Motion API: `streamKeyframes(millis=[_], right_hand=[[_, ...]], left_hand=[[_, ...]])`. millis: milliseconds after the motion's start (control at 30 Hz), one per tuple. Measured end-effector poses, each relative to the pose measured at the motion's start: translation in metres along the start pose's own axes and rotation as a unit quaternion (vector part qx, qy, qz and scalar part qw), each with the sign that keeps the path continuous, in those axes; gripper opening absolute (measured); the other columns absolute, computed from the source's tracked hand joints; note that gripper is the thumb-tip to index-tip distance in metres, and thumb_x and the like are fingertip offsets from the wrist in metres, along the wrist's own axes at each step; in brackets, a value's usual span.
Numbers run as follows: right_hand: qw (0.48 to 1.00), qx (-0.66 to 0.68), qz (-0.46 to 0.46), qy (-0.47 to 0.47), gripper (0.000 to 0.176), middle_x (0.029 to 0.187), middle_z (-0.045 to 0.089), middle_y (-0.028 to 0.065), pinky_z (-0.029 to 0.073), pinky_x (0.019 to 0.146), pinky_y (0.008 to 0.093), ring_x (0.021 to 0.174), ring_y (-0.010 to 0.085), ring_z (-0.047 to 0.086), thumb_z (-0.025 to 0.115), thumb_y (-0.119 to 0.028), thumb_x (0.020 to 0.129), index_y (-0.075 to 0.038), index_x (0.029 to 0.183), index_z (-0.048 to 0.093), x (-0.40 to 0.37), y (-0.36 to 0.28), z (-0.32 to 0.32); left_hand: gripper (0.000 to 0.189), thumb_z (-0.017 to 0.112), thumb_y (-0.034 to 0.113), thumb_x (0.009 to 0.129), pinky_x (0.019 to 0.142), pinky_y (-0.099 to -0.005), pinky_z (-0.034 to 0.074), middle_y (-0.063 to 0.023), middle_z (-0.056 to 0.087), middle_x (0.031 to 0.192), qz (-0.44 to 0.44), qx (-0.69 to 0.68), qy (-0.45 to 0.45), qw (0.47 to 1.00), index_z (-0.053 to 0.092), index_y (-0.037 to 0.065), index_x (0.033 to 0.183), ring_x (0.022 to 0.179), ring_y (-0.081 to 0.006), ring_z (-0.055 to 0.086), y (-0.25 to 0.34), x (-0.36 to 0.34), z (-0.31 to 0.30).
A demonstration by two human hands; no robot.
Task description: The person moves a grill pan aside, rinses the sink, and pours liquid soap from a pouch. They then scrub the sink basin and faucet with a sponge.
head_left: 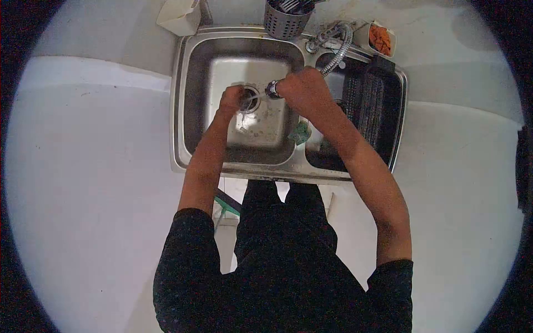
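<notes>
My right hand (304, 91) is wrapped round the spray head (272, 89) of the flexible faucet hose (340, 54), pointing it left over the left sink basin (214, 58). A thin stream of water (255, 98) runs from it toward my left hand (231, 100). That hand is curled at the left edge of the drain (252, 103); whatever its fingers may hold is hidden. On the divider between the basins lies a green scouring pad (300, 133), below my right hand.
Behind the sink stand a perforated metal cutlery holder (286, 22), a white container (180, 16) and a small white tub with orange-brown contents (381, 40). A black rack (371, 108) sits in the right basin. White counter (100, 166) flanks the sink.
</notes>
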State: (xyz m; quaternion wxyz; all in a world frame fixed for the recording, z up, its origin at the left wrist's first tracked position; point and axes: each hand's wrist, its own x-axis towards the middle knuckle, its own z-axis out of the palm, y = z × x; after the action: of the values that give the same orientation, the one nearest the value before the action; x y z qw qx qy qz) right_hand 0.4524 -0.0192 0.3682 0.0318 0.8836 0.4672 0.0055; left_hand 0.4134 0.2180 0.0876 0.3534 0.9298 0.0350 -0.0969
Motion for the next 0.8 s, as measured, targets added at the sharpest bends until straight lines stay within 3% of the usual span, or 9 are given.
streamKeyframes(millis=[100,133,233,267,467,567,667,767,800], right_hand=[[1.0,0.011,-0.008,0.023,0.005,0.066,0.065,0.0092,0.051,0.061,0.0401,0.065,0.0251,0.068,0.064,-0.012,0.072,-0.012,0.067,0.067,-0.001,0.001,0.004],[1.0,0.013,-0.007,0.025,0.005,0.065,0.065,0.0091,0.051,0.061,0.0402,0.065,0.0253,0.067,0.065,-0.012,0.071,-0.012,0.067,0.067,0.0,0.001,0.004],[1.0,0.019,-0.003,0.018,0.004,0.064,0.064,0.0091,0.051,0.062,0.0404,0.065,0.0256,0.067,0.065,-0.012,0.071,-0.012,0.067,0.067,0.002,0.0,0.002],[1.0,0.022,0.002,0.005,0.004,0.064,0.064,0.0092,0.051,0.062,0.0403,0.066,0.0256,0.067,0.065,-0.012,0.071,-0.012,0.067,0.067,0.002,-0.001,0.0],[1.0,0.013,0.005,0.007,0.004,0.065,0.065,0.0096,0.051,0.061,0.04,0.066,0.0258,0.068,0.066,-0.014,0.07,-0.013,0.066,0.067,0.002,0.0,0.007],[1.0,0.014,0.001,0.013,0.004,0.067,0.066,0.0099,0.051,0.06,0.0397,0.066,0.026,0.068,0.065,-0.014,0.07,-0.013,0.066,0.067,0.002,0.001,0.007],[1.0,-0.004,0.001,0.015,0.005,0.067,0.066,0.0097,0.051,0.059,0.0392,0.067,0.0258,0.068,0.065,-0.015,0.07,-0.013,0.066,0.067,0.001,0.001,0.01],[1.0,-0.005,0.0,0.028,0.005,0.067,0.066,0.0092,0.052,0.059,0.0386,0.067,0.0247,0.068,0.065,-0.015,0.071,-0.013,0.067,0.068,0.001,0.002,0.008],[0.999,-0.001,-0.002,0.034,0.005,0.067,0.066,0.0091,0.052,0.059,0.0384,0.067,0.0242,0.068,0.065,-0.015,0.071,-0.013,0.067,0.068,0.002,0.002,0.007]], left_hand=[[0.035,0.064,0.036,0.083,0.08,-0.04,0.054,-0.0191,0.068,0.098,0.09,0.209,-0.107,0.968,0.068,0.005,0.097,0.088,-0.0321,0.067,0.006,0.013,0.015],[0.019,0.059,0.014,0.081,0.083,-0.042,0.052,-0.0143,0.067,0.1,0.135,0.246,-0.064,0.958,0.066,0.009,0.098,0.096,-0.0298,0.064,0.006,0.01,0.023],[0.023,0.061,0.017,0.081,0.087,-0.041,0.05,-0.012,0.066,0.106,0.184,0.237,0.012,0.954,0.066,0.01,0.102,0.101,-0.0288,0.063,0.012,0.007,0.031],[0.027,0.06,0.023,0.083,0.092,-0.0408,0.048,-0.011,0.065,0.11,0.125,0.242,-0.022,0.962,0.065,0.012,0.106,0.105,-0.027,0.061,0.018,0.008,0.034],[0.031,0.057,0.03,0.085,0.092,-0.0428,0.048,-0.0086,0.063,0.115,0.21,0.218,0.058,0.951,0.065,0.014,0.11,0.104,-0.027,0.061,-0.012,0.011,0.057],[0.027,0.062,0.028,0.081,0.088,-0.0439,0.049,-0.011,0.066,0.106,0.151,0.209,-0.01,0.966,0.068,0.011,0.101,0.099,-0.0298,0.063,0.028,0.001,0.019],[0.044,0.065,0.045,0.077,0.076,-0.0423,0.053,-0.0179,0.066,0.095,0.097,0.198,-0.058,0.974,0.066,0.007,0.099,0.086,-0.0331,0.065,0.01,0.008,0.003],[0.021,0.067,0.022,0.075,0.077,-0.0441,0.052,-0.0196,0.066,0.086,-0.03,0.169,-0.025,0.985,0.069,0.004,0.085,0.086,-0.0367,0.065,0.034,-0.005,-0.04],[0.018,0.068,0.017,0.072,0.073,-0.0434,0.053,-0.0211,0.065,0.084,0.01,0.136,0.038,0.99,0.067,0.004,0.084,0.082,-0.0375,0.065,0.008,-0.005,-0.035]])
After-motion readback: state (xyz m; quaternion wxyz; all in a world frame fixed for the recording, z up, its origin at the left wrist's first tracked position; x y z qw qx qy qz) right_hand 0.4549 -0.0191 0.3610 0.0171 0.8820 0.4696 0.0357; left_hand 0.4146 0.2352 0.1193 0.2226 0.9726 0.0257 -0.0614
